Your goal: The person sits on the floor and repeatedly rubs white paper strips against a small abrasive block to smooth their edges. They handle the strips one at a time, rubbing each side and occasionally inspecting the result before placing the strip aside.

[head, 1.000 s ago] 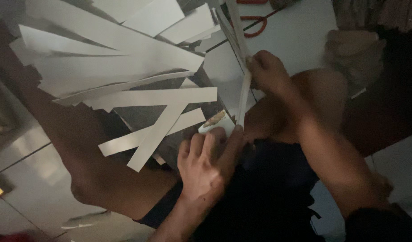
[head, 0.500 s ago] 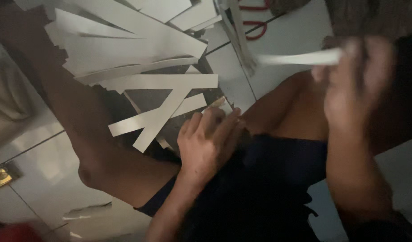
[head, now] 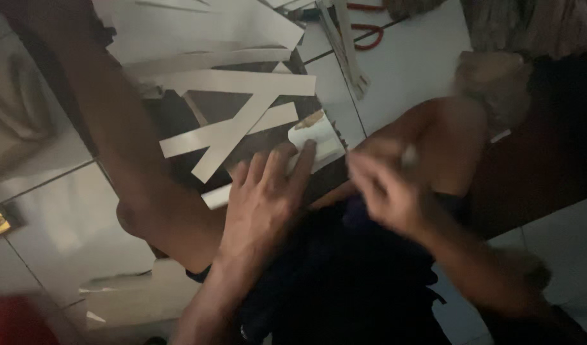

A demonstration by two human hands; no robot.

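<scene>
My left hand [head: 263, 198] lies flat at the centre of the frame, fingers spread and held straight, the index fingertip pressing on a small white card [head: 316, 142] with a tan patch at its upper edge; nothing is gripped, only pinned down. My right hand [head: 383, 191] sits just right of centre, blurred, fingers loosely curled; a thin pale sliver shows near its upper edge, but I cannot tell whether I hold it. The card rests on a dark board [head: 178, 121] that runs from the middle toward the upper left. Across that board lie white paper strips [head: 239, 83]: three long ones cross each other plainly just above my left fingers, and more overlap in a heap toward the top, too tangled to count. One pair of red-handled scissors [head: 368, 32] lies at the upper right on the pale tiled floor [head: 414, 70]. My bare knee [head: 150, 217] crowds the lower left, and my other leg fills the right side, hemming in the board.
</scene>
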